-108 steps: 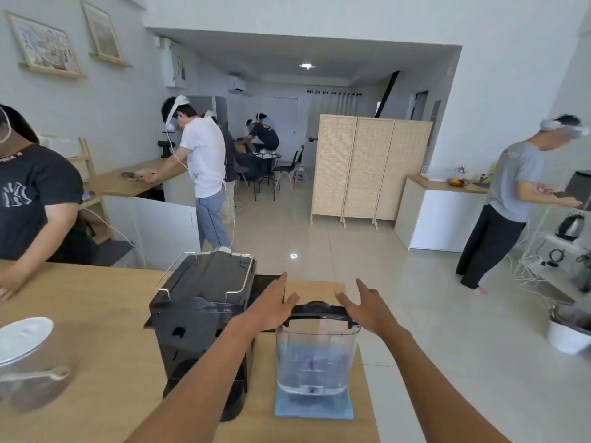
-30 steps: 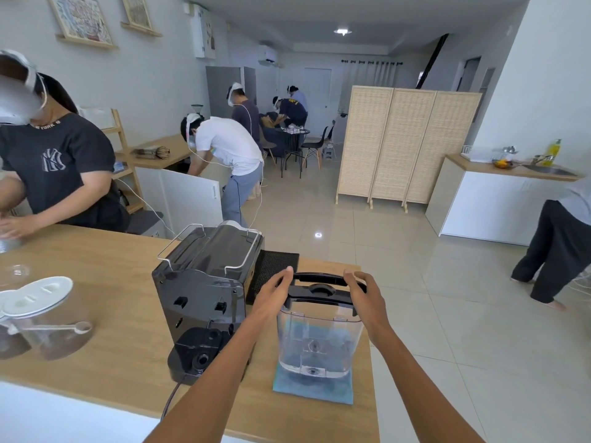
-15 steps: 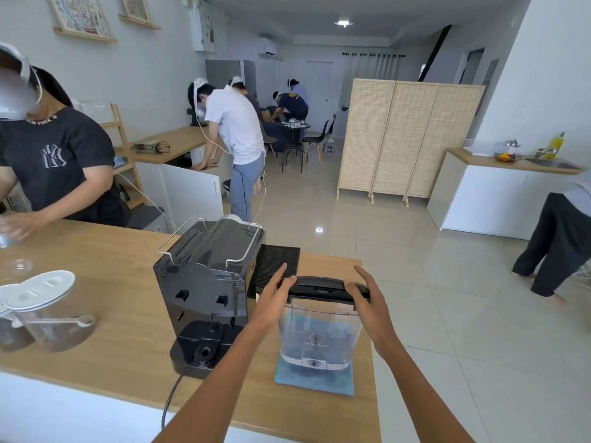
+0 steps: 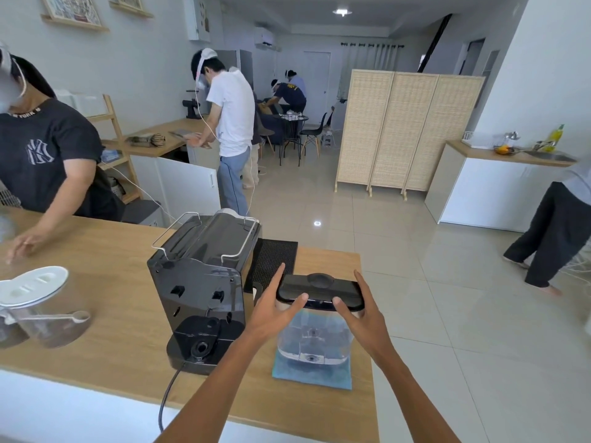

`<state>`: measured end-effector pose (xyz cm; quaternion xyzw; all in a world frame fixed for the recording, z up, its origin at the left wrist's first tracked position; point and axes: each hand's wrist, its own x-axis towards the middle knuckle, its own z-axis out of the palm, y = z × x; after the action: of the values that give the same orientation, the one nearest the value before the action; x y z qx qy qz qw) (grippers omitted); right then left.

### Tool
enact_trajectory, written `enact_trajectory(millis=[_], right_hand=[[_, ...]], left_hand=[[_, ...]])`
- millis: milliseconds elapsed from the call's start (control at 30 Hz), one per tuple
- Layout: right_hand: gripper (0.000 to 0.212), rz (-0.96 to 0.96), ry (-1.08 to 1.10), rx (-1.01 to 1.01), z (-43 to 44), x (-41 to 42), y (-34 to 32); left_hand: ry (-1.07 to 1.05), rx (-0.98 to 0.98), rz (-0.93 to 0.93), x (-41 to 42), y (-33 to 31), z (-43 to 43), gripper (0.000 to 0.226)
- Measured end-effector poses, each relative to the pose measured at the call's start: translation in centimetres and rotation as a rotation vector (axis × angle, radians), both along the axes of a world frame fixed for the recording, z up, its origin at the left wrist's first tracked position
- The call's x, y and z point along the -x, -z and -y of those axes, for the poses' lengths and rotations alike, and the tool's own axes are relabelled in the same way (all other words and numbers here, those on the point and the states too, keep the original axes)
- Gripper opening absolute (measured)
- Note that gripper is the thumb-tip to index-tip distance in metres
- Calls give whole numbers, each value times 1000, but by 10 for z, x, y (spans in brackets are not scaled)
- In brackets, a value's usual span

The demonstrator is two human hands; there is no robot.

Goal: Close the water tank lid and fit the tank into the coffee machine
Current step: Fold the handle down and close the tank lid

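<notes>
A clear water tank (image 4: pixel 315 342) stands upright on a blue cloth (image 4: pixel 311 377) near the right end of the wooden counter. Its black lid (image 4: pixel 319 290) lies flat on top of it. My left hand (image 4: pixel 275 310) grips the lid's left end and my right hand (image 4: pixel 361 314) its right end, both thumbs on the front edge and fingers spread. The black coffee machine (image 4: pixel 204 276) stands just left of the tank with its back toward me; its rear base with a round socket (image 4: pixel 200 348) is bare.
A black ribbed mat (image 4: pixel 271 262) lies behind the tank. A lidded clear jar with a scoop (image 4: pixel 41 306) stands at the counter's left. A person in a black shirt (image 4: pixel 48 161) leans over the counter's far left, one hand on it. The machine's cord (image 4: pixel 168 394) hangs over the near edge.
The lid has come down flat onto the tank under my hands. My thumbs have moved onto its front edge. The person on the left has put a hand on the counter.
</notes>
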<state>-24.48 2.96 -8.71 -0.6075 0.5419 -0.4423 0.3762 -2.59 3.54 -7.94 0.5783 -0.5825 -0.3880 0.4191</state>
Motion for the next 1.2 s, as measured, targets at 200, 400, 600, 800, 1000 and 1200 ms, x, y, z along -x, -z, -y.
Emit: enact_trajectory(millis=[200, 400, 600, 800, 1000, 1200], right_hand=[[98, 148, 51, -74, -3, -7, 2], [96, 142, 50, -53, -9, -12, 1], [113, 111, 81, -51, -9, -17, 5], [103, 103, 134, -40, -14, -19, 9], [101, 81, 157, 7, -24, -22, 2], [90, 95, 210, 81, -45, -32, -32]], left_hand=[[-50, -76, -153, 5, -3, -2, 107], [-33, -84, -142, 5, 3, -1, 111], [-72, -96, -152, 7, 5, -6, 109], [-75, -124, -117, 12, 2, -11, 104], [-97, -99, -153, 13, -8, -27, 100], [-139, -11, -144, 6, -39, -50, 94]])
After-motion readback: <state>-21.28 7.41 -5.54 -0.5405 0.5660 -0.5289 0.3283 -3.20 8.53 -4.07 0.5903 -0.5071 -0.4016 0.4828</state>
